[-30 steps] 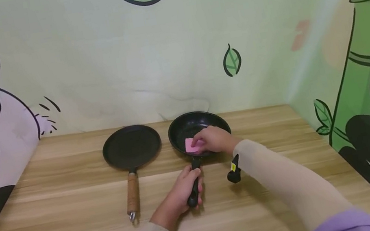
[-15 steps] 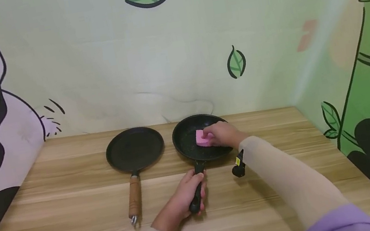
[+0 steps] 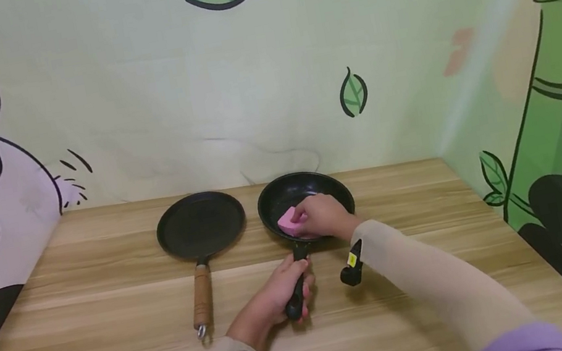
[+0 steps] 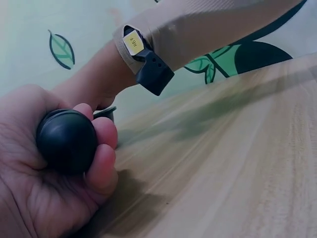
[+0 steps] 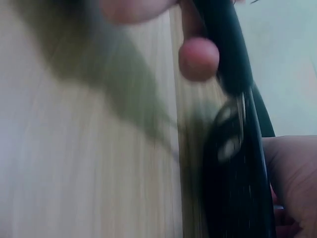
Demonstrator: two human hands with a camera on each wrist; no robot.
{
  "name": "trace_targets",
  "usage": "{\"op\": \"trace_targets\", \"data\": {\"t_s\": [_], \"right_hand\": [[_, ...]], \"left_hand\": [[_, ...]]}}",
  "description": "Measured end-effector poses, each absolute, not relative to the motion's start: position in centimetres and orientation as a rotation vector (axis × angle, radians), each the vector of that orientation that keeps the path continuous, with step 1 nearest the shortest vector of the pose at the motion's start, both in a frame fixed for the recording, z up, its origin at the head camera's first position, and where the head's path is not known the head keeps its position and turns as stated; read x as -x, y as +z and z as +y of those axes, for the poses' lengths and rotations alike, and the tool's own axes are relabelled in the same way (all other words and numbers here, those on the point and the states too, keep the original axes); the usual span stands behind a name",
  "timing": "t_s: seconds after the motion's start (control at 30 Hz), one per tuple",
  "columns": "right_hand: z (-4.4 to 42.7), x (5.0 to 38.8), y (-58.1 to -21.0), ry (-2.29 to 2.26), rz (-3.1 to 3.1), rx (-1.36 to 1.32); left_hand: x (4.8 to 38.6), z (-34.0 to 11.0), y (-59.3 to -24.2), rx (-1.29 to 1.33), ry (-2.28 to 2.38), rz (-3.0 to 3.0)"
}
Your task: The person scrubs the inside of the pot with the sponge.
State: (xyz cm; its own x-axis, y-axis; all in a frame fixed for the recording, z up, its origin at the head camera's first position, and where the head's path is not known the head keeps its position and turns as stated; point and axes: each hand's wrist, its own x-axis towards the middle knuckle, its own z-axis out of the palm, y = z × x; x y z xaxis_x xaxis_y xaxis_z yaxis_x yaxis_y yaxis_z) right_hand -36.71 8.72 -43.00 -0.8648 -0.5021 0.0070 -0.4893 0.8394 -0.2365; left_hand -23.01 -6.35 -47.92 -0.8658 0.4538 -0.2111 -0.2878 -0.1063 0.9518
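A black frying pan sits near the back of the wooden table, its handle pointing toward me. My left hand grips that handle; in the left wrist view the rounded black handle end pokes out of the curled fingers. Inside the pan, my right hand pinches a pink sponge against the near left part of the cooking surface. The right wrist view is blurred: it shows the pan's outer side and part of the right hand at the rim, with the sponge hidden there.
Left of the frying pan lies a flat black crepe pan with a wooden handle. The wooden table meets a painted wall close behind both pans.
My right hand slid the sponge rightward in the pan, then back left and nearer to me. The left hand keeps its grip on the handle. The head view shifted slightly.
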Motion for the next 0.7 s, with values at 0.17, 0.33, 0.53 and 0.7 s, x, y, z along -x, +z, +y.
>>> {"op": "trace_targets", "data": {"t_s": [0.17, 0.33, 0.53, 0.7], "right_hand": [[7.1, 36.8, -43.0, -0.449, 2.98, 0.781], [6.0, 36.7, -42.8, -0.558, 2.996, 0.637], [6.7, 36.6, -42.1, -0.343, 2.881, 0.907], [9.9, 36.9, -41.9, -0.194, 2.73, 1.291]], "left_hand": [[23.3, -6.7, -48.0, -0.192, 1.988, 1.682], [23.3, -6.7, -47.8, -0.191, 2.009, 1.661], [22.7, -6.2, -48.0, -0.183, 2.086, 1.692], [22.2, -6.0, -48.0, -0.129, 2.135, 1.737]]}}
